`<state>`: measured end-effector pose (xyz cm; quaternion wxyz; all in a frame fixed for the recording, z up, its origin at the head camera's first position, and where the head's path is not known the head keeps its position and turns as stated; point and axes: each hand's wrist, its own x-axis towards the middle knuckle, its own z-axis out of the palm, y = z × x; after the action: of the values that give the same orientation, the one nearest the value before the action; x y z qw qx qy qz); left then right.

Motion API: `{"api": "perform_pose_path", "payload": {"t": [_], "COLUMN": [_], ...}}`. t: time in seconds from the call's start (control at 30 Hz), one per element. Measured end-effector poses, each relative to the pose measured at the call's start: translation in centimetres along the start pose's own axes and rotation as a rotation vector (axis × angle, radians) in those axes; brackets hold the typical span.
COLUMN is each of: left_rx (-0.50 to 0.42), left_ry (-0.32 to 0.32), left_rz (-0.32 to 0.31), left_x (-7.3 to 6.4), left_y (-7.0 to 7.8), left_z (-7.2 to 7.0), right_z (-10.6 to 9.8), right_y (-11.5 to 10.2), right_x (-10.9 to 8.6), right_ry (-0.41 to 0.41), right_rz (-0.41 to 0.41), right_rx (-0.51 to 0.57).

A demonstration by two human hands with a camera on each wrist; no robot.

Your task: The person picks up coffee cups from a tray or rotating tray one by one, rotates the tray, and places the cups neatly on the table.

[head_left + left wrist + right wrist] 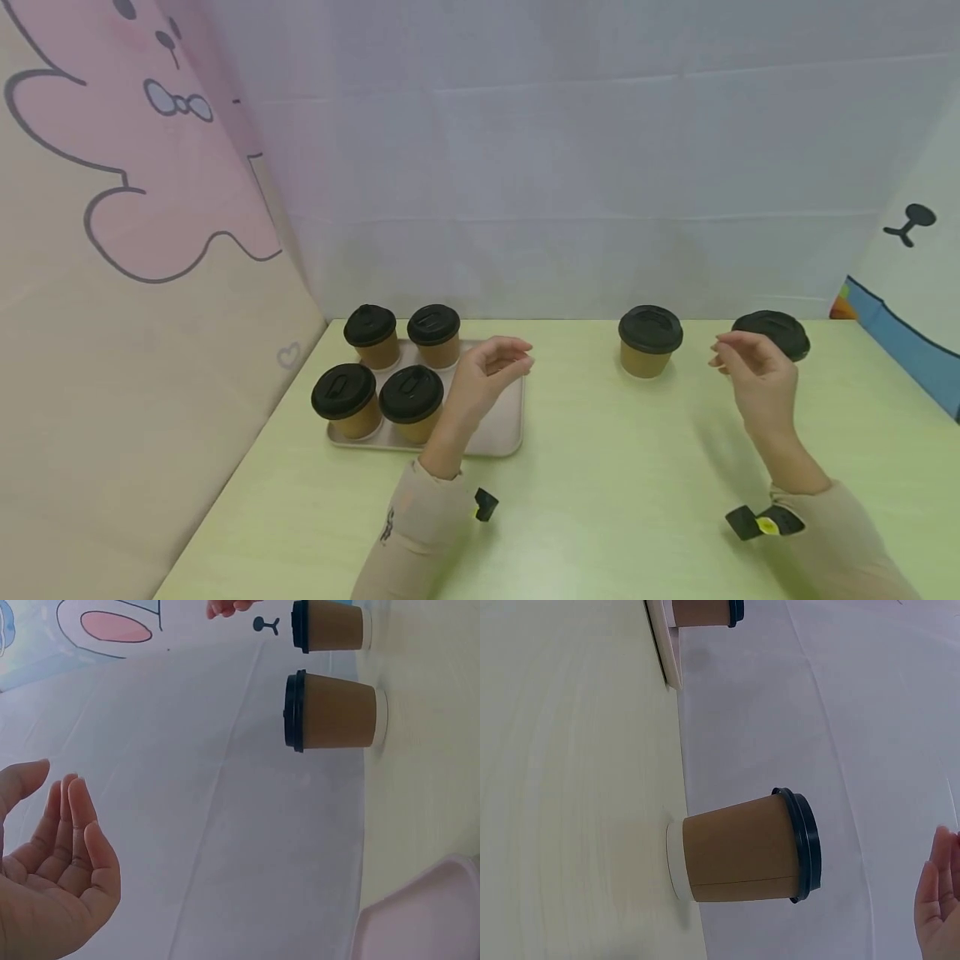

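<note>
My left hand hovers over the right part of a tray, its fingers loosely bent with nothing between them. Several brown paper coffee cups with black lids stand on the tray, one front cup close beside my left wrist. To the right, a lidded coffee cup stands on the table. My right hand is raised in front of another lidded cup and hides most of its body; it holds nothing. In the left wrist view the left hand shows a gap between thumb and fingers.
The pale yellow table ends at a whitish curtain behind. A cloth with a pink cartoon figure hangs at the left, and another printed cloth at the right. Each wrist carries a small black device.
</note>
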<state>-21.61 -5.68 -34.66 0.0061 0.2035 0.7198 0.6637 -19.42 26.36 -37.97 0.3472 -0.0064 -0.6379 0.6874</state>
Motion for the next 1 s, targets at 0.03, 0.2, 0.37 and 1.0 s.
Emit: {"api": "perform_pose_path", "payload": {"t": [0.03,0.2,0.37,1.0], "left_rx": [-0.002,-0.004,-0.004,-0.029], "left_ry": [-0.002,-0.003,-0.002,0.006], "left_rz": [0.001,-0.001,0.008,0.014], "left_x": [-0.01,-0.11,-0.07,0.13], "left_y": [-0.02,0.09,0.32,0.57], "left_z": [0.0,-0.1,-0.28,-0.4], "right_z": [0.0,0.07,0.15,0.76], "right_y": [-0.01,-0.21,-0.32,0.24], "right_x": [-0.03,-0.05,-0.05,-0.49], "right_ry": [-0.002,-0.005,-0.01,-0.095], "right_rz": [-0.002,0.003,-0.001,-0.003], "right_rx": [0.0,-0.027,-0.043,-0.078]}}
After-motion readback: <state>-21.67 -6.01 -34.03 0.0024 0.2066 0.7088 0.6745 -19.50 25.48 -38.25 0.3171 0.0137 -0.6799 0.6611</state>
